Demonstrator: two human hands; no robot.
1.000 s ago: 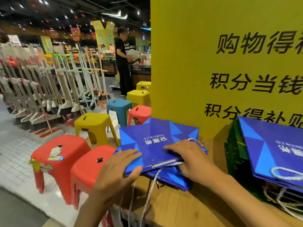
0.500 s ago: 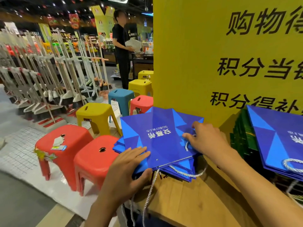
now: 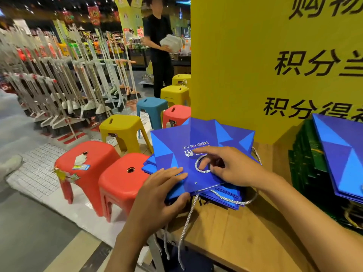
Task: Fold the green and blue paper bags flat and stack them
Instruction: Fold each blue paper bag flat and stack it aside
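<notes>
The right hand [image 3: 233, 167], at the far right edge of the top blue bag [image 3: 176, 148] half a second ago, now rests mid-face, one finger hooked through the white cord handle [image 3: 196, 166], drawing it onto the paper. The left hand [image 3: 157, 195] keeps its grip on the near left corner, fingers above, thumb at the edge. The bag lies flat on the blue stack [image 3: 148, 166] at the left end of the table [image 3: 235, 238]; folding looks nearly complete.

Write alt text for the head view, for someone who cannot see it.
A person's left hand pinches the edge of a flat blue paper bag atop a stack of blue bags on a wooden table, while the right hand hooks its white rope handle.
</notes>
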